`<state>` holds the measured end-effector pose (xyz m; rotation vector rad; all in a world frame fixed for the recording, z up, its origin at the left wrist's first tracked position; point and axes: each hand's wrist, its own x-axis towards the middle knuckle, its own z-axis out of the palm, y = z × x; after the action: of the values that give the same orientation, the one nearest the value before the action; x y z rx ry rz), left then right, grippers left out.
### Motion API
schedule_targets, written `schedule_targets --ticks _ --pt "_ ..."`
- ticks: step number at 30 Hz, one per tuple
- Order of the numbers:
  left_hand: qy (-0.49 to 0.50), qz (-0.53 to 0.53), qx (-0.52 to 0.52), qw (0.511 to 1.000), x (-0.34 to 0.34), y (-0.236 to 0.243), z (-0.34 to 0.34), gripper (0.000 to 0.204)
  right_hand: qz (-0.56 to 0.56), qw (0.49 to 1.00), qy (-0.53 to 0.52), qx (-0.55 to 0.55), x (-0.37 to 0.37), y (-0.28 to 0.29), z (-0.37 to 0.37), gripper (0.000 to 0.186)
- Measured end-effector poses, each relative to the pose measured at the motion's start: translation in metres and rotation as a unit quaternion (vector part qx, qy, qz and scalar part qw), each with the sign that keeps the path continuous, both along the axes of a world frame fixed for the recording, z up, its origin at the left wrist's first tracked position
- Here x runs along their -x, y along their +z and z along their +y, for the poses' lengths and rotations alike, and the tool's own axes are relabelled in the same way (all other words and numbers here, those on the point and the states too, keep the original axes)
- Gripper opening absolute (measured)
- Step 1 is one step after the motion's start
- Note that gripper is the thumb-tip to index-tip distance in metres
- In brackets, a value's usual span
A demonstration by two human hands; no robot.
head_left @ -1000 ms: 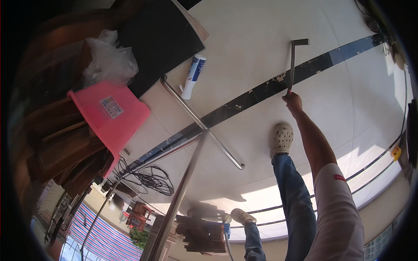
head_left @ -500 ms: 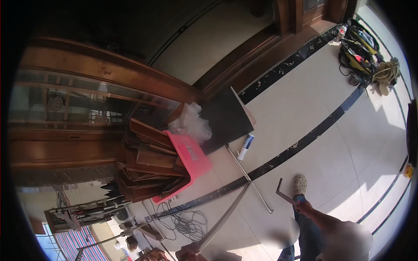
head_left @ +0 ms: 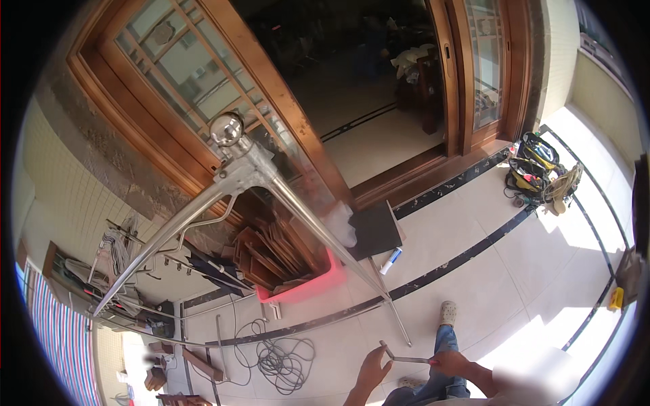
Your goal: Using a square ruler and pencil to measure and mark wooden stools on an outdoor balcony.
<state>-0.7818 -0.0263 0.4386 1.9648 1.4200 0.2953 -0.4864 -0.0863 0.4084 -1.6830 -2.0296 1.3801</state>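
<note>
In my right hand [head_left: 449,363] is the long arm of an L-shaped metal wrench [head_left: 411,360], pointing left. My left hand [head_left: 372,369] is at its other end, with the thumb and fingers closed round the bend and short arm. Ahead and left of my hands stands a shiny metal A-shaped frame [head_left: 308,223]. A steel ball [head_left: 227,128] tops its joint, and two tubular legs spread down from there. The right leg meets a foot bar [head_left: 399,321] on the floor, just beyond my hands.
A pink bin [head_left: 298,289] holds several brown boards. Near it are a dark panel [head_left: 376,230], a white-and-blue tube [head_left: 391,260] and a coiled grey cable [head_left: 284,362]. Tool bags [head_left: 535,166] lie far right. A wooden sliding door [head_left: 443,88] stands open behind.
My view has tilted up, bringing the frame's top and ball into sight. My left hand has come from beside the metal tube to the wrench, which now lies nearly level.
</note>
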Motion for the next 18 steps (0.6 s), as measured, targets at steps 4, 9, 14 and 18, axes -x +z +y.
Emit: schedule_targets --ticks 4,9,14,18 --pt "-0.047 0.003 -0.070 0.996 0.035 0.052 -0.091 0.078 0.075 0.992 -0.098 -0.001 0.027 0.037 -0.047 0.029" --pt "0.085 -0.013 0.057 0.995 0.084 0.062 -0.144 0.046 0.169 0.983 -0.065 0.028 0.071 0.056 -0.033 0.030" --pt "0.248 -0.008 0.040 0.968 0.124 0.075 -0.183 0.030 0.438 0.741 -0.247 0.446 0.165 0.095 0.008 0.032" --pt "0.302 0.005 0.094 0.949 0.162 0.065 -0.187 0.032 0.464 0.684 -0.192 0.529 0.219 0.098 0.041 0.029"
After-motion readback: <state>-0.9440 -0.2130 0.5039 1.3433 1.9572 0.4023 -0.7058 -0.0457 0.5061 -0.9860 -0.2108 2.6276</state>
